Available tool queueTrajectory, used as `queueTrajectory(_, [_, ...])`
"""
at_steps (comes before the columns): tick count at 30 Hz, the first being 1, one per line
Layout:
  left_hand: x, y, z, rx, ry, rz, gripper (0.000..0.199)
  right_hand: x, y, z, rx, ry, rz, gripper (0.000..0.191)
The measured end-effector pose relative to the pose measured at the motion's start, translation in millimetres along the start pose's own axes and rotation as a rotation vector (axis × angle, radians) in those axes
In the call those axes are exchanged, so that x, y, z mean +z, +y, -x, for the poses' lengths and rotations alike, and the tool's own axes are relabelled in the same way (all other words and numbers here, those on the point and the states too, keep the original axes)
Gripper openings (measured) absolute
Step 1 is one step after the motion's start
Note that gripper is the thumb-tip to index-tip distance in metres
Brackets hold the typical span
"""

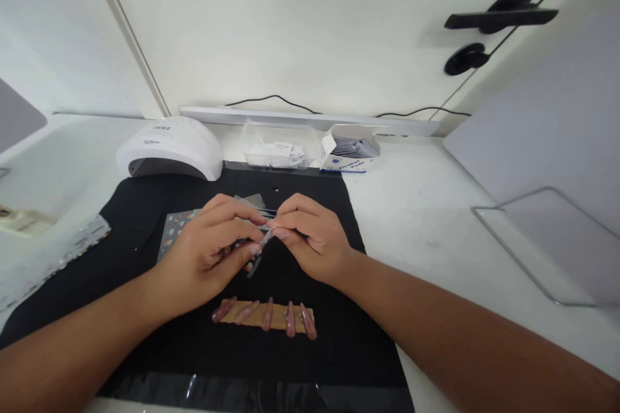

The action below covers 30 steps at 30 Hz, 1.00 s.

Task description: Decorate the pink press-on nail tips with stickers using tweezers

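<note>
My left hand (217, 239) and my right hand (310, 232) meet above a black mat (339, 335), fingertips almost touching. Between them they pinch a small pale grey-white piece (267, 236), mostly covered by the fingers, so its kind is unclear. Under and behind my left hand lies a grey sheet with small printed figures (175, 227). A dark, thin item partly shows beneath the fingers. Nearer to me, several long pinkish press-on nails (267, 314) lie slanted across a tan strip (278, 316).
At the back stand a white nail lamp (169, 145), a clear tray (252, 155) with white packets, and an open box of alcohol pads (349, 153). A patterned plastic bag (72, 248) lies left. A wire frame (523, 258) is at right. Behind is a white door with a black handle (504, 18).
</note>
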State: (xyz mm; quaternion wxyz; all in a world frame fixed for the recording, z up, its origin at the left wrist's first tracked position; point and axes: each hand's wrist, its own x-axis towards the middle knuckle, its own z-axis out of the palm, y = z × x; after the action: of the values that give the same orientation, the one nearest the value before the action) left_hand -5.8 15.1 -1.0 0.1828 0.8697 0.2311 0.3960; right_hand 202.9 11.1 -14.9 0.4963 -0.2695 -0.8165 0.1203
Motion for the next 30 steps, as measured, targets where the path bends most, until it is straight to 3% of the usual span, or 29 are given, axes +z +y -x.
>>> queueTrajectory(5, [-7.9,-1.4,-0.5,0.129,-0.144,-0.069,0.018,0.0,1.4,-1.3,0.127,-0.088,-0.209,0.017])
queueTrajectory(9, [-11.0,-2.0,0.7,0.190,-0.231,-0.194,0.023,0.6,-0.8,-1.5,0.367,-0.203,-0.420,0.017])
queueTrajectory(15, [-6.3,-5.1,3.0,0.276,-0.159,-0.244,0.018,2.3,-2.8,-4.2,0.587,-0.271,-0.556,0.015])
queueTrajectory(20, [-8.2,-6.2,2.7,0.264,-0.091,-0.211,0.017,2.2,2.5,-1.8,0.818,-0.332,-0.783,0.032])
queueTrajectory(25, [-10.9,-2.2,2.2,0.269,-0.061,-0.171,0.018,2.5,7.3,-2.0,0.875,-0.400,-0.925,0.041])
queueTrajectory(30, [-12.3,-1.7,2.5,0.273,-0.066,-0.139,0.016,2.1,7.8,-2.0,0.816,-0.422,-0.921,0.041])
